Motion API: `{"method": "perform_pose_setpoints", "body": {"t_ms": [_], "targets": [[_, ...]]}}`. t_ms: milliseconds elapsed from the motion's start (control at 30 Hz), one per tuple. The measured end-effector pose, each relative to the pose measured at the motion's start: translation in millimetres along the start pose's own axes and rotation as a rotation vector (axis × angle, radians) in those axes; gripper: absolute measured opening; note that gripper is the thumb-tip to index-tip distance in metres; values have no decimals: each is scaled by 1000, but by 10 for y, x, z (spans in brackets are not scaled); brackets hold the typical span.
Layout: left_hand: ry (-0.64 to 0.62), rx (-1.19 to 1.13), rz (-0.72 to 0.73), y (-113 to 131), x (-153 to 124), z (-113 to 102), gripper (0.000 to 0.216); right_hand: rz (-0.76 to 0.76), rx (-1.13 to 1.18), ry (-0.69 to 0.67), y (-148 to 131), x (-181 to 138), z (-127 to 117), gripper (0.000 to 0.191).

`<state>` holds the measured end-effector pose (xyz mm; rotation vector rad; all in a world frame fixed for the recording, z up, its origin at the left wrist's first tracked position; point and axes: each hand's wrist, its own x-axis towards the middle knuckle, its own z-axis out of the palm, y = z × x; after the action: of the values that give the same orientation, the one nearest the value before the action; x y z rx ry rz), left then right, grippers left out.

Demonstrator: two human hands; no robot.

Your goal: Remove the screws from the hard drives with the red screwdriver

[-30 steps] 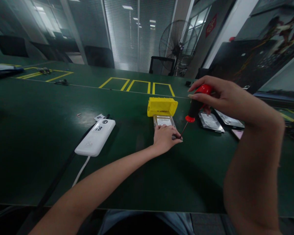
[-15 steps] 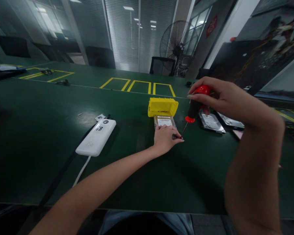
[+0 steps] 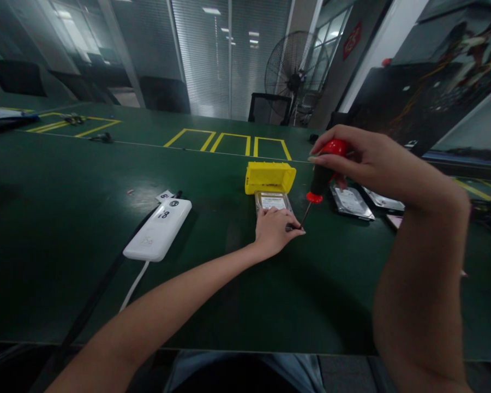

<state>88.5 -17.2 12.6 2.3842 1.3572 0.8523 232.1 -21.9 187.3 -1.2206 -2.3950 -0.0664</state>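
My right hand (image 3: 360, 158) grips the red and black handle of a screwdriver (image 3: 319, 180), whose tip points down at the near right corner of a hard drive (image 3: 272, 201). The drive lies flat on the green table, just in front of a yellow bin (image 3: 270, 177). My left hand (image 3: 275, 232) rests on the near end of the drive, fingers curled and pressed against it beside the screwdriver tip. Most of the drive's near half is hidden under that hand.
A white power bank (image 3: 157, 229) with a cable lies to the left. Two more hard drives (image 3: 351, 202) lie to the right behind the screwdriver. Yellow floor-tape rectangles (image 3: 229, 143) mark the far table. A standing fan (image 3: 292, 76) and chairs stand beyond.
Almost nothing has changed. Both hands and the screwdriver stay on the drive's corner; the view has shifted slightly.
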Motion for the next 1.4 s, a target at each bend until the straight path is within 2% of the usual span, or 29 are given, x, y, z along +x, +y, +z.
{"method": "perform_pose_setpoints", "body": {"t_ms": [700, 900, 1167, 1400], "targets": [[-13, -10, -14, 15, 0, -25, 18, 20, 21, 1, 5, -6, 9, 31], [-32, 1, -25, 25, -10, -44, 17, 33, 43, 2, -17, -6, 4, 36], [-71, 20, -27, 27, -13, -62, 18, 17, 58, -31, 35, -28, -16, 28], [-34, 12, -11, 15, -13, -35, 17, 6, 19, -18, 54, -40, -31, 32]]}}
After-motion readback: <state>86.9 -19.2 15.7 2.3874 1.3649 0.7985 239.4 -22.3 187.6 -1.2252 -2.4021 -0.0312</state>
